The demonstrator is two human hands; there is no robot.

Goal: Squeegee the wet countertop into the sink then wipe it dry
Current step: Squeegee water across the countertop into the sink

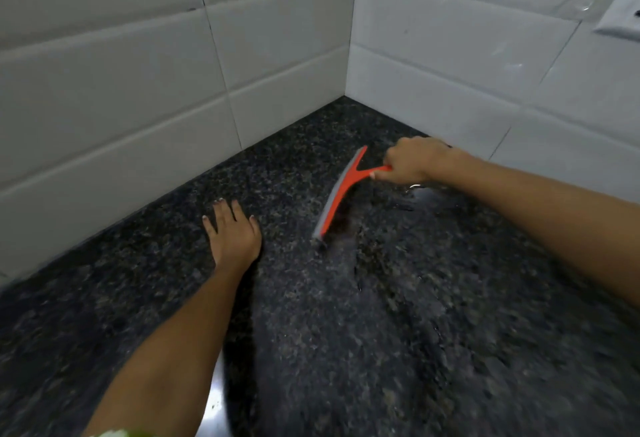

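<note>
Red squeegee [341, 190] with grey rubber blade, blade edge down on the countertop [381, 332], running from far right to near left, handle pointing right. Dark speckled granite, glistening wet to the right of the blade, meeting the tiled corner far off.

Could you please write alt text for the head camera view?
A right hand grips a red squeegee on a wet dark granite countertop near a white-tiled corner. The left hand rests flat on the counter.

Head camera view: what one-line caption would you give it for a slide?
Right hand grips a red squeegee on the wet dark countertop near the tiled corner; left hand rests flat.
</note>
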